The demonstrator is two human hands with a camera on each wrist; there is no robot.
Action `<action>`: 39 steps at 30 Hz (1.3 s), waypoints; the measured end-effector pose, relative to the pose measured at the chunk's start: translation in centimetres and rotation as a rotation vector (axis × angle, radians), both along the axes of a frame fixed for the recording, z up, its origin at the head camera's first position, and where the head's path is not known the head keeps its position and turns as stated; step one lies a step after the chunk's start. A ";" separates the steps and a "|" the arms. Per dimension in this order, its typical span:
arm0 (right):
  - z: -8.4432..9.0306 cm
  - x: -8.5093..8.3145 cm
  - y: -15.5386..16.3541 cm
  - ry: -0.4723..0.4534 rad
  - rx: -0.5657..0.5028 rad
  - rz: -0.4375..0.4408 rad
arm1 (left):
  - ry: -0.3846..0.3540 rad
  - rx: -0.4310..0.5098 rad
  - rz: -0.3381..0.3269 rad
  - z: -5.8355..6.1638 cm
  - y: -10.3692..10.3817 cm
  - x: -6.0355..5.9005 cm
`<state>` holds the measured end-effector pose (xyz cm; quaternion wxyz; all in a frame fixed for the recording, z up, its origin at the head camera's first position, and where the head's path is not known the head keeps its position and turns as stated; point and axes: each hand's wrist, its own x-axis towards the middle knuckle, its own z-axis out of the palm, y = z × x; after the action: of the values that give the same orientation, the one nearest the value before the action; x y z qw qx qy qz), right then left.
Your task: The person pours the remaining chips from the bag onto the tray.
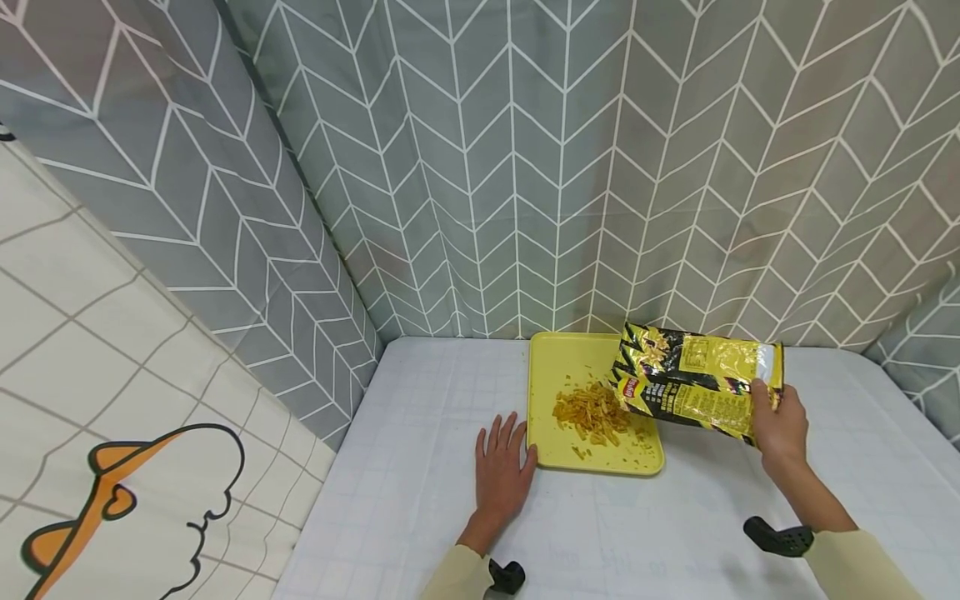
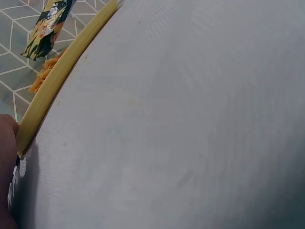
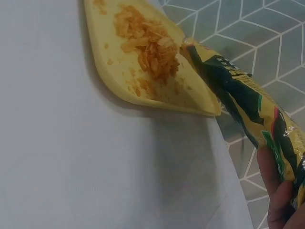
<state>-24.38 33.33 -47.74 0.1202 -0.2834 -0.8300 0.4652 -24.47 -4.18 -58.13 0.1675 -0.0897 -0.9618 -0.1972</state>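
Observation:
A yellow-and-black chip bag [image 1: 693, 379] is tilted over the right part of a yellow tray [image 1: 551, 358], its left end above the tray. My right hand [image 1: 782, 425] grips the bag's right end, thumb on the printed face; in the right wrist view fingers [image 3: 269, 171] lie against its underside. A heap of broken chips [image 1: 592, 414] with loose crumbs sits on the tray. My left hand [image 1: 504, 475] lies on the table with fingers extended, its thumb at the tray's left edge. In the left wrist view only part of that hand [image 2: 7, 157] shows beside the tray rim [image 2: 62, 71].
A white cloth covers the table [image 1: 420, 417]. Behind it hangs a grey curtain [image 1: 487, 167] with white chevron lines, close to the tray's far edge. A tiled-pattern sheet [image 1: 150, 367] with a cartoon drawing is at the left. Black devices [image 1: 780, 537] sit at both wrists.

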 end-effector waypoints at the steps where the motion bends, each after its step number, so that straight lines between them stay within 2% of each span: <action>1: 0.0 0.0 0.0 -0.001 -0.009 0.003 | -0.006 -0.004 0.000 0.0 0.0 0.0; 6: 0.2 -0.1 -0.1 0.000 -0.029 0.013 | -0.029 -0.014 0.003 0.0 -0.1 -0.1; 10: 0.0 -0.1 -0.1 0.000 0.033 0.011 | 0.012 -0.003 0.001 -0.2 -0.1 -0.1; 14: 0.0 -0.1 0.0 0.015 -0.002 0.005 | 0.064 -0.002 -0.002 -0.8 -0.1 -0.4; 18: 0.1 -0.1 0.1 0.033 -0.008 0.000 | 0.077 -0.017 0.003 -1.3 -0.1 -0.7; 22: 0.0 -0.2 0.2 0.024 0.023 0.012 | 0.079 -0.005 0.001 -0.9 0.0 -0.5; 25: 0.2 -0.3 0.2 0.018 -0.045 0.012 | 0.065 0.002 0.001 -0.4 0.0 -0.3; 28: 0.3 -0.4 0.2 0.012 -0.068 0.019 | 0.030 0.001 0.002 -0.2 0.0 -0.2; 32: 0.4 -0.5 0.0 -0.004 -0.002 0.039 | -0.018 0.004 0.002 -0.1 0.0 -0.3; 34: 0.4 -0.5 0.1 -0.012 -0.008 0.044 | -0.033 0.006 0.001 -0.1 0.0 -0.3; 37: 0.4 -0.5 0.5 -0.007 -0.114 0.045 | -0.053 -0.002 0.002 -0.1 0.1 -0.3; 39: 0.4 -0.4 0.7 0.001 -0.144 0.045 | -0.041 -0.007 0.002 -0.1 0.0 -0.3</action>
<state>-24.82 33.98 -47.39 0.0891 -0.2723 -0.8005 0.5265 -24.79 -4.14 -58.27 0.1475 -0.0850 -0.9658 -0.1956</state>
